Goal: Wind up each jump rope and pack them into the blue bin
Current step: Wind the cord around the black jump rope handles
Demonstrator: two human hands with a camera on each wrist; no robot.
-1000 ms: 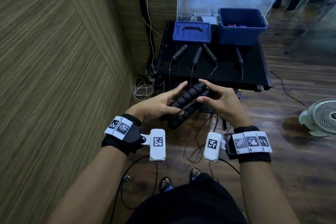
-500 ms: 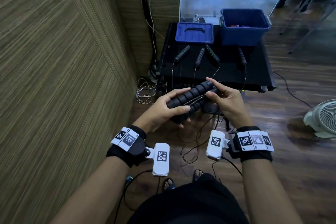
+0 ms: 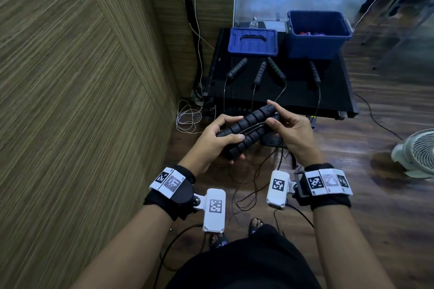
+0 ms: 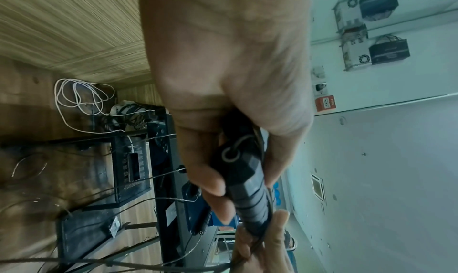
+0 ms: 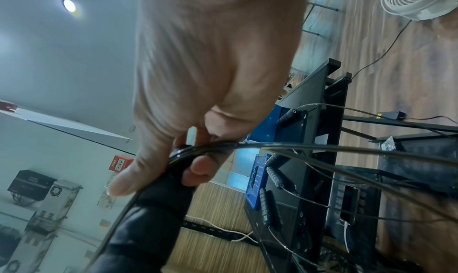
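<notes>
Two black ribbed jump rope handles [image 3: 249, 128] lie side by side in my hands, below the table's front edge. My left hand [image 3: 217, 141] grips their near ends [image 4: 244, 181]. At the far ends my right hand [image 3: 285, 124] pinches the thin black cord [image 5: 223, 145] against the handles [image 5: 158, 204]. Loose cord [image 3: 246, 190] hangs in loops toward the floor. Several more black handles [image 3: 259, 73] lie on the black table [image 3: 333, 91], their cords trailing over its front edge. The open blue bin [image 3: 317, 35] stands at the table's back right, with something red inside.
A blue lid [image 3: 252, 41] lies left of the bin. A wood-panelled wall [image 3: 70, 101] runs close on the left, with white cable [image 3: 187, 117] coiled at its foot. A white fan [image 3: 418, 150] stands on the floor at right.
Both hands have risen slightly toward the table with the handles. The left hand has gone from open fingers to a closed grip on the near ends; the right thumb has shifted on the cord.
</notes>
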